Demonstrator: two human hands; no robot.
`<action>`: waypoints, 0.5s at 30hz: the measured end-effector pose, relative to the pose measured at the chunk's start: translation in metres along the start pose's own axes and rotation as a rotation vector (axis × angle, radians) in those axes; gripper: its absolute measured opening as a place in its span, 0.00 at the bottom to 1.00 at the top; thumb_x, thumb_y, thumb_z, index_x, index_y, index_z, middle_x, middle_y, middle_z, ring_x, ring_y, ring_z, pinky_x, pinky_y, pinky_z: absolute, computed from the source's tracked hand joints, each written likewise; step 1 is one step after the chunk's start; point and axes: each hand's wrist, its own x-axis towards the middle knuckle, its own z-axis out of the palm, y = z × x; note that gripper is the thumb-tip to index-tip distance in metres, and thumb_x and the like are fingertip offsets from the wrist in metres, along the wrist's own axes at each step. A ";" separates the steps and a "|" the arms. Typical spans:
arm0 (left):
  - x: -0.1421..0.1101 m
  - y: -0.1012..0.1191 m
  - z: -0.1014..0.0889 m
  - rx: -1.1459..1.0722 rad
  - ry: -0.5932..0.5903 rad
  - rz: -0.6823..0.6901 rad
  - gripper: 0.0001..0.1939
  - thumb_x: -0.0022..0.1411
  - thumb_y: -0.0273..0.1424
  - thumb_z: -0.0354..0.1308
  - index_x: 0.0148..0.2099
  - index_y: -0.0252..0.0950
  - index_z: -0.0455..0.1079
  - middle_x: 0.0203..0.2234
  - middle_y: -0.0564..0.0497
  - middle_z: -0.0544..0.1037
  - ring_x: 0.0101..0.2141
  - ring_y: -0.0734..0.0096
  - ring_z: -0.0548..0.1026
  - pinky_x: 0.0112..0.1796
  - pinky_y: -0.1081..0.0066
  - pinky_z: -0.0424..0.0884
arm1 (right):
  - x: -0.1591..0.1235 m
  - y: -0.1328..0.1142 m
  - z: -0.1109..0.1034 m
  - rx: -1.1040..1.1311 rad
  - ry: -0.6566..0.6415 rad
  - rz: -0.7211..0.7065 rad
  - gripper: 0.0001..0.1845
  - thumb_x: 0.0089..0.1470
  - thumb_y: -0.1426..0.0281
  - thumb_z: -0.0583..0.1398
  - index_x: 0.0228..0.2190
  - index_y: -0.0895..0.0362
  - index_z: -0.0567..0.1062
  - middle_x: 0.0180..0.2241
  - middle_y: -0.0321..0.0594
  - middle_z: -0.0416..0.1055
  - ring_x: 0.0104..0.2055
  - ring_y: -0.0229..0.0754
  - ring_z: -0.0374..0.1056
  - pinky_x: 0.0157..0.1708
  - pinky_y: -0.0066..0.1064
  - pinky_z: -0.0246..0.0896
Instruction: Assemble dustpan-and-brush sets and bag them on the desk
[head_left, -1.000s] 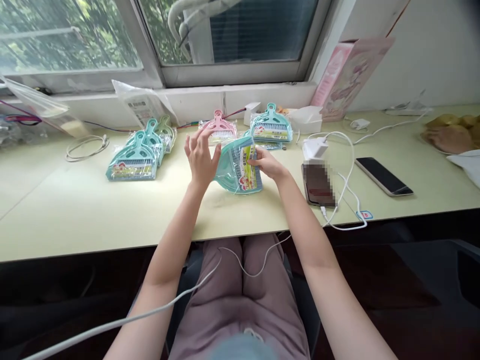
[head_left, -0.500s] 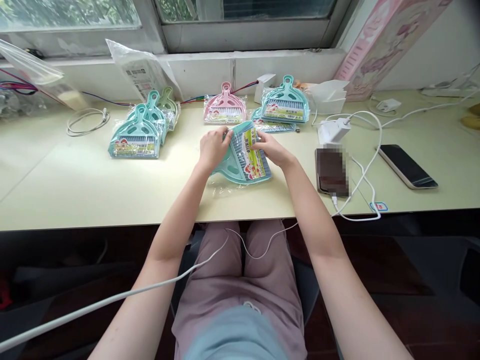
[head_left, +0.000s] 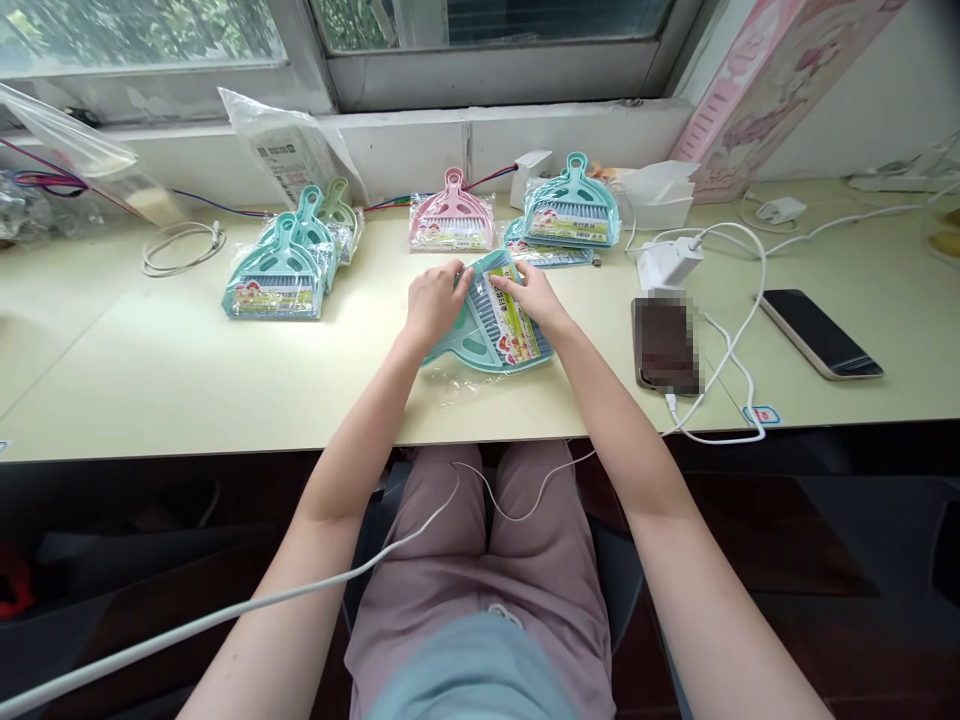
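Observation:
A teal dustpan and brush set [head_left: 472, 338] in clear plastic wrap lies tilted on the table before me, its handle pointing down-left. Its colourful label [head_left: 516, 322] faces up over the bristles. My left hand [head_left: 435, 300] grips its far edge, thumb on top and fingers curled behind. My right hand [head_left: 538, 297] is closed on the bristle end, the thumb over the label's upper part. Clear wrap spreads on the table below the set. Behind my hands stand more wrapped sets: a pink one [head_left: 452, 218], teal ones at left [head_left: 276, 280] and teal ones at right [head_left: 574, 205].
At right, a white charger [head_left: 669, 265] with looping cables [head_left: 761, 260] stands by a phone with a blurred screen [head_left: 666, 345] and a second phone [head_left: 821, 333]. A coiled cable [head_left: 182, 250] lies at left. A white cable crosses my left arm and lap.
My right hand has shifted slightly left along the label, its thumb now further over it. The dustpan set has moved a little right and down, still in both hands.

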 end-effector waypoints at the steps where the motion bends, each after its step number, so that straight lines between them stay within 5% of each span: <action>1: 0.000 0.000 0.001 0.005 0.000 0.007 0.20 0.70 0.44 0.43 0.43 0.40 0.73 0.35 0.44 0.79 0.42 0.56 0.74 0.41 0.65 0.65 | 0.000 0.001 0.000 -0.023 0.016 -0.007 0.30 0.42 0.49 0.69 0.42 0.54 0.74 0.42 0.41 0.76 0.51 0.53 0.70 0.53 0.48 0.67; 15: -0.005 0.011 0.000 0.133 -0.006 0.086 0.19 0.72 0.37 0.39 0.44 0.36 0.70 0.38 0.40 0.78 0.44 0.57 0.74 0.45 0.63 0.64 | -0.003 -0.007 -0.003 -0.069 -0.098 0.026 0.33 0.35 0.47 0.71 0.38 0.57 0.76 0.37 0.42 0.77 0.44 0.51 0.72 0.48 0.46 0.69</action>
